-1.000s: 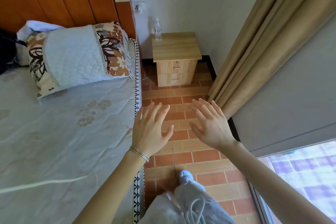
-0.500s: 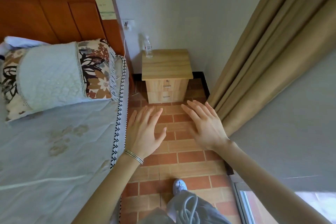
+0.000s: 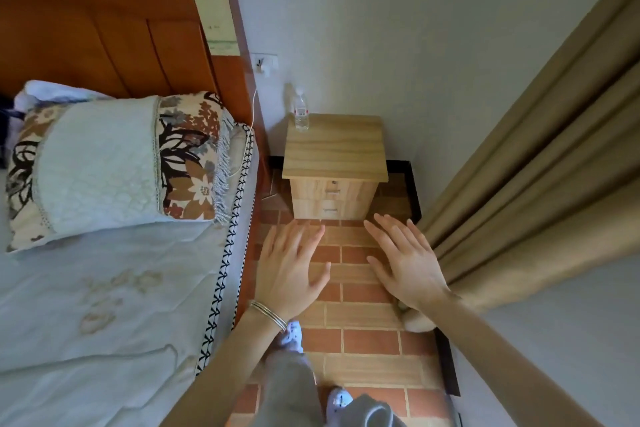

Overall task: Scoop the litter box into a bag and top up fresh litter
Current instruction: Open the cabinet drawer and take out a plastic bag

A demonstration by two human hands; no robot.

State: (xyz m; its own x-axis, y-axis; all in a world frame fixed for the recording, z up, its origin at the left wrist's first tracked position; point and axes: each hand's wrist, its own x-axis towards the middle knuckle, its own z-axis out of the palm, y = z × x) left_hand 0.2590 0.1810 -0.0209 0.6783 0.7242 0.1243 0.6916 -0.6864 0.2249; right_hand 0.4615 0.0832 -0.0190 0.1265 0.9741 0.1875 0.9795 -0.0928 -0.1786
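Head view gives me the left hand (image 3: 289,274) and right hand (image 3: 407,263), both spread flat and holding nothing, above the brick floor (image 3: 360,315). Just ahead stands a nightstand (image 3: 334,149) carrying a bottle (image 3: 301,113); bed (image 3: 104,305) lies left, curtain (image 3: 540,163) right. I can't see any litter box.

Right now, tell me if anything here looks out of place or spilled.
Nothing is spilled or damaged. The bottle stands upright on the nightstand, and the pillow lies on the bed. Both hands, left and right, are open and empty. No litter box, bag or scoop is in view.
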